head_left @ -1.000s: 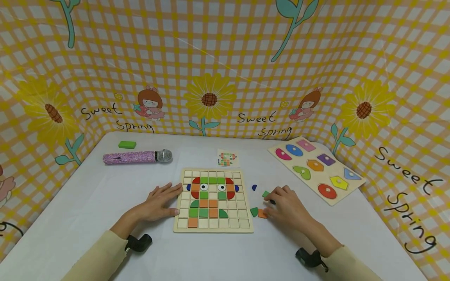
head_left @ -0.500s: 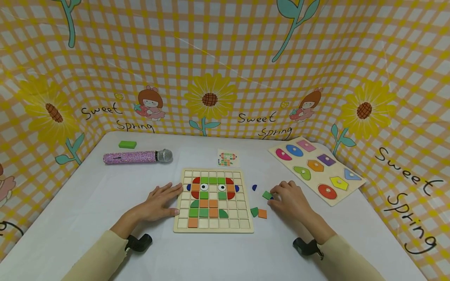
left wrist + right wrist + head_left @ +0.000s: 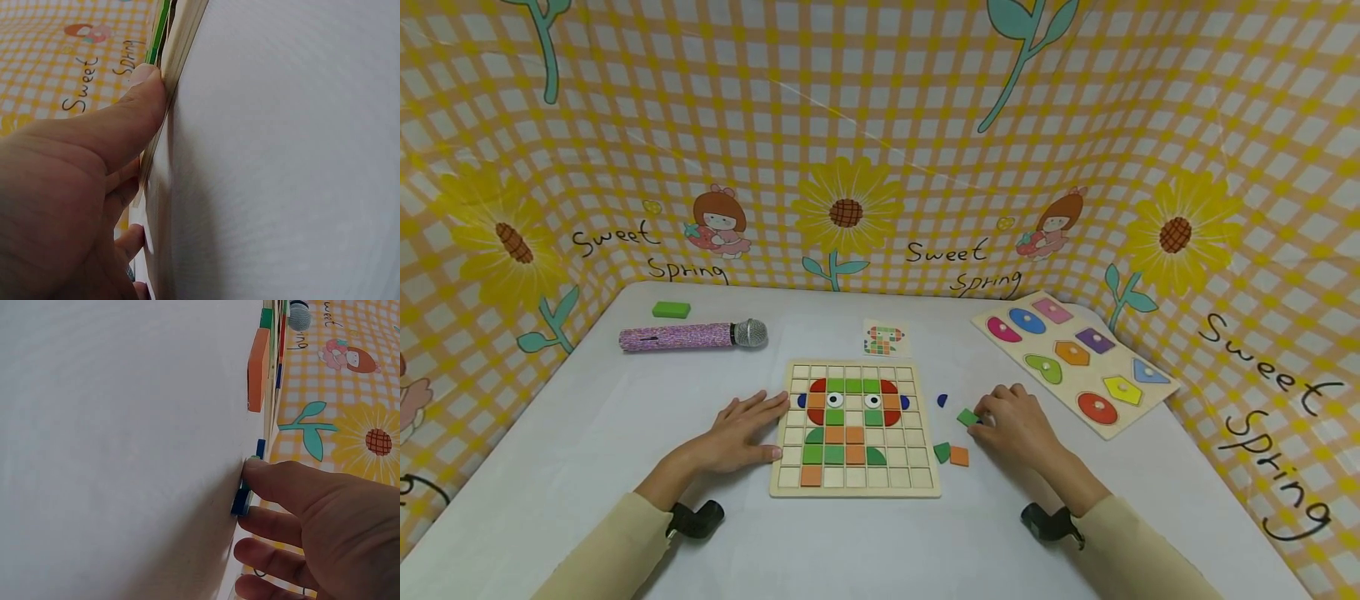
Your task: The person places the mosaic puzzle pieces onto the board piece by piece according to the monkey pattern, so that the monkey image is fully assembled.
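Observation:
My left hand (image 3: 733,437) rests at the left edge of a wooden grid board (image 3: 897,477), thumb and fingertips touching its rim. Coloured tiles on the board form a figure with two eye tiles (image 3: 836,400). Right of the board, my right hand (image 3: 1017,427) has thumb and index finger about a small blue piece (image 3: 239,503), low on the table. Touching or just beside these fingertips lies a green square tile (image 3: 967,417). Nearby are a blue half-circle (image 3: 942,401), a dark green quarter-circle (image 3: 942,452) and an orange square tile (image 3: 959,456).
A picture card (image 3: 887,338) lies behind the board. At the back left are a glittery microphone (image 3: 677,337) and a green block (image 3: 671,310). A shape puzzle with knobs (image 3: 1060,380) lies at the back right. Checked cloth (image 3: 880,117) encloses the table's back and sides.
My right hand has drawn back from the orange tile, which is now fully visible, and its fingertips have come together beside the green square. The left hand stays in place.

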